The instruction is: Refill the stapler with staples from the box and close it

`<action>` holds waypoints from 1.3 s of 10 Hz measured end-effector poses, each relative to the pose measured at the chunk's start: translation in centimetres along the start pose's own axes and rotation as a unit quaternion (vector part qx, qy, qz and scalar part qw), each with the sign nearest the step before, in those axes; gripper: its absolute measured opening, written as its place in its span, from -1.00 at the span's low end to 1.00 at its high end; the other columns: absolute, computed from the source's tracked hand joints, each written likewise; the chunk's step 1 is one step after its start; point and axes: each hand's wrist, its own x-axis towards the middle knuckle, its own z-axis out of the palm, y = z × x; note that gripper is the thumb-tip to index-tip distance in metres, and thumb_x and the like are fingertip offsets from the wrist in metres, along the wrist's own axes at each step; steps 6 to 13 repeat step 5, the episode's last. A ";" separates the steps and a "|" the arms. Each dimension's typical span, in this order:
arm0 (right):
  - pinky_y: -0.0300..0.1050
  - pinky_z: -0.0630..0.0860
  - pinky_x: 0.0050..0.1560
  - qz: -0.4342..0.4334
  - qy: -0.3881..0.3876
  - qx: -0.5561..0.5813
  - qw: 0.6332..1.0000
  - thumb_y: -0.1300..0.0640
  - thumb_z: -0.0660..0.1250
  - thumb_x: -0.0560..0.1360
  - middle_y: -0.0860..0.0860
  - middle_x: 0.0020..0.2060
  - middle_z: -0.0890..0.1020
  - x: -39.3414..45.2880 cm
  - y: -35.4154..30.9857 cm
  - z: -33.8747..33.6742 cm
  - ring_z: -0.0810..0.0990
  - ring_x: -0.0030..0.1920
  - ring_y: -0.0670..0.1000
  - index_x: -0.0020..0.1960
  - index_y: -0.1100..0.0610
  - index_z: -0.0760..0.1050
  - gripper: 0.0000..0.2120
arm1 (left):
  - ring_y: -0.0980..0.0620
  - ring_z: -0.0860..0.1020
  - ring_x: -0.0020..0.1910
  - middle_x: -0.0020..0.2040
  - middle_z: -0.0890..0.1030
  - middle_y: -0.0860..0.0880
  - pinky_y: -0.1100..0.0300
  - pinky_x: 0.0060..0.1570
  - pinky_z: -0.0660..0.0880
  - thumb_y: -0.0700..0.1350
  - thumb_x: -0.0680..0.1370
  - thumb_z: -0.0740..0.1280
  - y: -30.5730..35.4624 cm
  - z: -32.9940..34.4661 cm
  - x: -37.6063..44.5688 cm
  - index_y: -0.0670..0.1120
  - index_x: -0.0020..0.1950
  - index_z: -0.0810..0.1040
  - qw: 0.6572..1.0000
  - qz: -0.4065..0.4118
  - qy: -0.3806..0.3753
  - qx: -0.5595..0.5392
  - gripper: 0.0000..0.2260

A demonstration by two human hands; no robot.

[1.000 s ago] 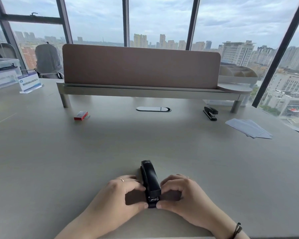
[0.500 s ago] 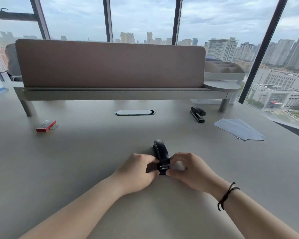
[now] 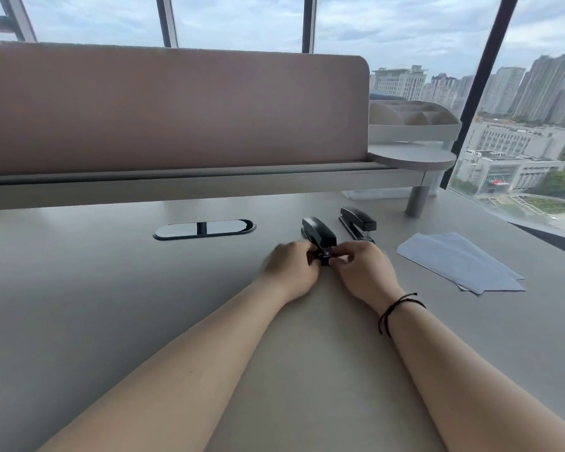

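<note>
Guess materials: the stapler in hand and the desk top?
Held stapler: glossy black shell with soft highlights, likely plastic over metal; bright metal glints at the front, between the left hand and right hand. Desk: matte grey, uniform and grainless, probably laminate.

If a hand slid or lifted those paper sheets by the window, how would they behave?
The sheets look thin and flat, so probably light and floppy. They overlap loosely, so a push likely fans them across the smooth desk.
</note>
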 end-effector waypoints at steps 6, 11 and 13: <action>-0.01 0.53 0.15 0.033 0.050 0.009 0.998 0.08 0.39 0.47 -0.05 0.06 0.73 1.2 0.4 0.3 0.64 0.13 0.13 0.13 0.00 0.60 -0.77 | -0.19 0.62 0.12 0.12 0.71 -0.11 0.04 0.06 0.57 -0.06 0.54 0.24 0.2 0.6 0.3 0.00 0.16 0.63 0.999 0.026 0.020 0.022 -0.74; -0.01 0.53 0.15 0.033 0.050 0.009 0.998 0.08 0.39 0.47 -0.05 0.06 0.73 1.2 0.4 0.3 0.64 0.13 0.13 0.13 0.00 0.60 -0.77 | -0.19 0.62 0.12 0.12 0.71 -0.11 0.04 0.06 0.57 -0.06 0.54 0.24 0.2 0.6 0.3 0.00 0.16 0.63 0.999 0.026 0.020 0.022 -0.74; -0.01 0.53 0.15 0.033 0.050 0.009 0.998 0.08 0.39 0.47 -0.05 0.06 0.73 1.2 0.4 0.3 0.64 0.13 0.13 0.13 0.00 0.60 -0.77 | -0.19 0.62 0.12 0.12 0.71 -0.11 0.04 0.06 0.57 -0.06 0.54 0.24 0.2 0.6 0.3 0.00 0.16 0.63 0.999 0.026 0.020 0.022 -0.74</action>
